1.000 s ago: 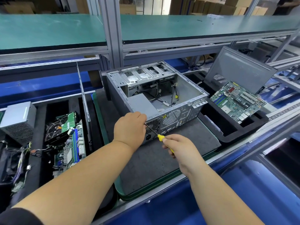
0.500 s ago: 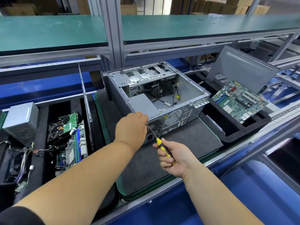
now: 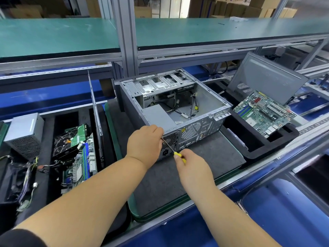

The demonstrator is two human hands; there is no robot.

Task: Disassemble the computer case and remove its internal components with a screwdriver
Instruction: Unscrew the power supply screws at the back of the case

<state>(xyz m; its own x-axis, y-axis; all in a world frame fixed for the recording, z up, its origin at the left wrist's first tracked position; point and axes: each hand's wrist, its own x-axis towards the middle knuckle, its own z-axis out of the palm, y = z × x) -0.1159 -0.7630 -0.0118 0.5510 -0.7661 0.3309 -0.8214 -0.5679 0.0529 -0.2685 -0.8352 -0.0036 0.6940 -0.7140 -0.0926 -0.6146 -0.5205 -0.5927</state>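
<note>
Head view, my right hand [image 3: 191,164] gripping the yellow screwdriver [image 3: 173,152] handle; its shaft angled up-left to my curled left hand [image 3: 145,142], at the open computer case [image 3: 178,107] rear corner, on the grey mat [image 3: 204,157]

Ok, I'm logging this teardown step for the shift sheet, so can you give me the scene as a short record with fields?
station: grey mat on a conveyor bench
case: computer case on its side, side panel off, interior open upward
inside case: loose cables and a grey power supply
tool: yellow-handled screwdriver, tip at the case's rear panel
right hand: grips the screwdriver handle
left hand: at the rear near corner of the case, fingers curled by the screwdriver shaft
right tray: motherboard and leaning grey panel
left tray: removed boards and a power supply unit
</note>
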